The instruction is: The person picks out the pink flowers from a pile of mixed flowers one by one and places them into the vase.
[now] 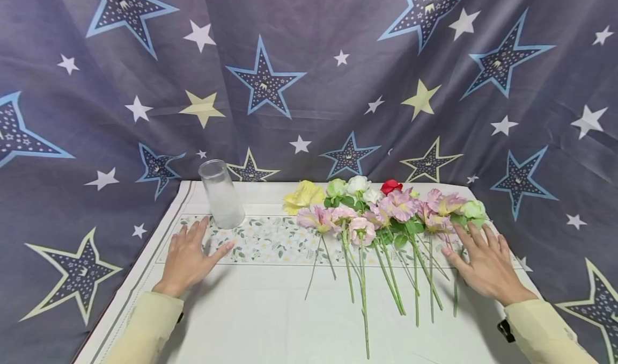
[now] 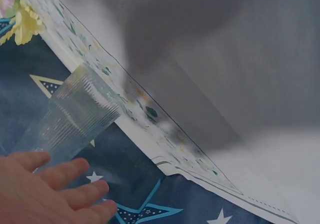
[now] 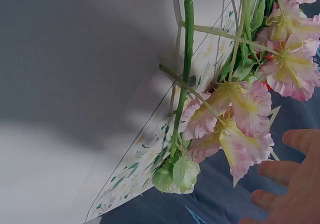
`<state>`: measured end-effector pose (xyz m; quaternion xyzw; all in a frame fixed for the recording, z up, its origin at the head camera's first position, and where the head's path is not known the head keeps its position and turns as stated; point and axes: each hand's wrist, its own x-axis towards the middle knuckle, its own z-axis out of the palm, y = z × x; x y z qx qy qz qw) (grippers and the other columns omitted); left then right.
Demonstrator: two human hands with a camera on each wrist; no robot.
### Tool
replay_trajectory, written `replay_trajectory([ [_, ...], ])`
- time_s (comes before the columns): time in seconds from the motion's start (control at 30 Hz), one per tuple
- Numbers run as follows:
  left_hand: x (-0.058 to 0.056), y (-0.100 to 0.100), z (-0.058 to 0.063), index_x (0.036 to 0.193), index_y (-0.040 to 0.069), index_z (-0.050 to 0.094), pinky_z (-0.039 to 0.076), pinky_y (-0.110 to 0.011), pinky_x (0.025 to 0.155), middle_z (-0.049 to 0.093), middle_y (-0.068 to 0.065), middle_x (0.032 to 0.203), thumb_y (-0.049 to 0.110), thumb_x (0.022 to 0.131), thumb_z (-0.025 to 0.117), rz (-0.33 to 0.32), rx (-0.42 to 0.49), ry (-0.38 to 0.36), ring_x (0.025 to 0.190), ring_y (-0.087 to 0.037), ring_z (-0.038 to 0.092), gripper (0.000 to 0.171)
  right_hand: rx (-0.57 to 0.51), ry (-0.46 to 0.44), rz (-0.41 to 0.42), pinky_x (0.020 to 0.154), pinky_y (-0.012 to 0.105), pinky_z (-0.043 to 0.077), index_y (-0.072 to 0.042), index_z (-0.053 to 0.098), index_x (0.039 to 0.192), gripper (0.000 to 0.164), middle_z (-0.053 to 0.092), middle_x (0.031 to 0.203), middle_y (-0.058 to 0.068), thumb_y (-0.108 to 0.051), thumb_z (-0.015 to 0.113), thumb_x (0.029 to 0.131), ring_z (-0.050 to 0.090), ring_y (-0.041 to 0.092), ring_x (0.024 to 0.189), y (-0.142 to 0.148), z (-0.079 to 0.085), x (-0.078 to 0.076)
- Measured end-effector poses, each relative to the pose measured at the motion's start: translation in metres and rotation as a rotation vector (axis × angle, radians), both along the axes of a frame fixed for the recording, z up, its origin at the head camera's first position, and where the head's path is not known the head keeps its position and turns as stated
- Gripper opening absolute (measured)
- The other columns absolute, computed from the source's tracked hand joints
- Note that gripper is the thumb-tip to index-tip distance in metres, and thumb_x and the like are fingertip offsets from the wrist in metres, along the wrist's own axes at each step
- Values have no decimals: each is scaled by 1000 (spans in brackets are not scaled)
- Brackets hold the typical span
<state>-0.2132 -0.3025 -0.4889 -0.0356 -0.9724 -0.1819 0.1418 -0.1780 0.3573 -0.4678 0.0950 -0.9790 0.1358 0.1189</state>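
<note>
Judging by eye, we'd pinch the flowers [image 1: 399, 205], right of the likely slick vase [image 1: 222, 195] on the counter [image 1: 270, 310], by their probably light, stiff stems [image 1: 364, 299]; left hand [image 1: 187, 257] and right hand [image 1: 486, 266], fingers [image 1: 200, 231] wide, hold nothing.

The clear, ribbed vase [image 1: 224, 200] stands upright on the table [image 1: 270, 310], left of centre in the head view. The flowers [image 1: 399, 205] lie in an overlapping row from centre to right, heads toward the top, green stems [image 1: 364, 299] toward the bottom. The yellow flower [image 1: 304, 196] occupies the left end; the red flower [image 1: 391, 186], the row's upper edge.
</note>
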Motion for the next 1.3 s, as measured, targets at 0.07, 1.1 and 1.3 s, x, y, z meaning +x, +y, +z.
replay_trajectory([
  [0.07, -3, -1, 1, 160, 0, 26, 13, -72, 115, 35, -37, 154, 69, 91, 61, 14, 17, 23, 141, -63, 25, 104, 1, 0, 1, 116, 71, -9, -10, 23, 163, 75, 23, 161, 34, -50, 47, 105, 4, 57, 150, 0, -1, 0],
  [1.1, -70, 3, 22, 165, 10, 13, 35, -58, 114, 33, -21, 161, 66, 82, 76, 250, 547, 17, 143, -43, 39, 118, 10, 2, -10, 115, 72, -9, -10, 25, 163, 75, 24, 161, 33, -52, 49, 104, 3, 55, 151, 0, -3, 2],
  [1.3, -79, 8, 25, 164, 9, 16, 36, -55, 115, 35, -21, 160, 64, 82, 77, 256, 554, 40, 142, -43, 41, 116, 4, 5, -12, 115, 72, -8, -12, 25, 163, 75, 24, 161, 33, -51, 49, 104, 4, 56, 150, 1, -5, 2],
])
